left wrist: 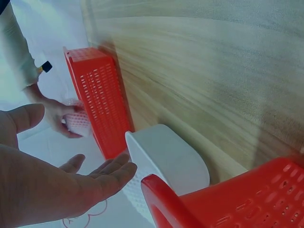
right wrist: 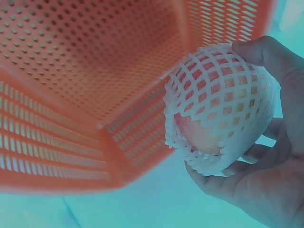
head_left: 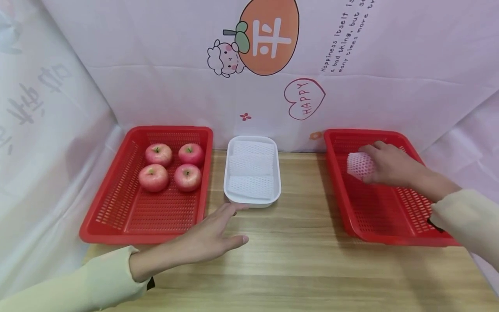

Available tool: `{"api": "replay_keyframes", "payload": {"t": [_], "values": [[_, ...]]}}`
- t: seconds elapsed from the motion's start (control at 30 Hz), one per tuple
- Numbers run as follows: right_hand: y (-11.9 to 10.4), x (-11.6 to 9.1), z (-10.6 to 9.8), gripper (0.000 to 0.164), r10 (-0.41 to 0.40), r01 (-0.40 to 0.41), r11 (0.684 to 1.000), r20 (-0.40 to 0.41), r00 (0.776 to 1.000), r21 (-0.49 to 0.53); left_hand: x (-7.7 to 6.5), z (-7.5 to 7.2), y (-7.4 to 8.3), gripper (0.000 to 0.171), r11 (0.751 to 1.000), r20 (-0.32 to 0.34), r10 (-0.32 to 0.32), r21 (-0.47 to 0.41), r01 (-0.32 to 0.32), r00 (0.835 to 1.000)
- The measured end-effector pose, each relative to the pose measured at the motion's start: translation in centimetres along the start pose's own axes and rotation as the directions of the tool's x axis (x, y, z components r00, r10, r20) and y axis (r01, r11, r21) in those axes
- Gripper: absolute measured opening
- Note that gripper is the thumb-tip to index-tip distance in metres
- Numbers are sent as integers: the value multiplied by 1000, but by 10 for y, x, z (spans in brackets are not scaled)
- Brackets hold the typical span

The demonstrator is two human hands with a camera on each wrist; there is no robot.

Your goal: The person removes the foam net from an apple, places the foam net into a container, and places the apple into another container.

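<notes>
My right hand [head_left: 393, 164] grips an apple in a white foam net [right wrist: 218, 104] over the back of the right red basket [head_left: 347, 208]. In the right wrist view, thumb and fingers curl round the netted apple, and bare red skin shows at the net's open end. My left hand [head_left: 206, 238] holds nothing; its fingers are extended and the thumb stands apart, near the front of a white tray [head_left: 252, 203]. Flat white foam nets [head_left: 251, 164] lie in that tray.
At the left stands another red basket [head_left: 105, 237] with several bare apples [head_left: 154, 177] grouped toward its back. Both baskets and the tray sit on a wood-grain table [head_left: 296, 260]. A printed white cloth [head_left: 175, 86] hangs behind and along the sides.
</notes>
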State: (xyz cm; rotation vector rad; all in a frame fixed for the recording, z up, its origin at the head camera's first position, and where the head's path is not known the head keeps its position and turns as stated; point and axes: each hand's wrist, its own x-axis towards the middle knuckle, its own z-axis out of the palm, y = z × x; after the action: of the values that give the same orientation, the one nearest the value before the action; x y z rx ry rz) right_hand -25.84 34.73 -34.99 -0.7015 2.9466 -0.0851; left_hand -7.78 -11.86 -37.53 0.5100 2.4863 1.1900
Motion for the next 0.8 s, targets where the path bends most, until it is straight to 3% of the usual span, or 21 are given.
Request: {"api": "replay_keyframes", "payload": {"t": [0.17,0.33,0.5,0.8], "values": [[-15,-4,-17,102,2,-2,1000,-4,1000,2,-1,2,-1,63,1000,2,0,-3,0,1000],[-34,-7,-28,98,-47,47,999,-14,999,2,-2,2,-1,63,1000,9,-9,-16,9,1000],[-60,-8,-35,97,-84,84,996,-39,996,2,-5,4,-4,63,999,11,-23,-29,23,1000],[-107,-11,-37,98,-185,187,982,-86,979,12,-7,13,-12,62,999,-2,6,-36,-6,1000]]}}
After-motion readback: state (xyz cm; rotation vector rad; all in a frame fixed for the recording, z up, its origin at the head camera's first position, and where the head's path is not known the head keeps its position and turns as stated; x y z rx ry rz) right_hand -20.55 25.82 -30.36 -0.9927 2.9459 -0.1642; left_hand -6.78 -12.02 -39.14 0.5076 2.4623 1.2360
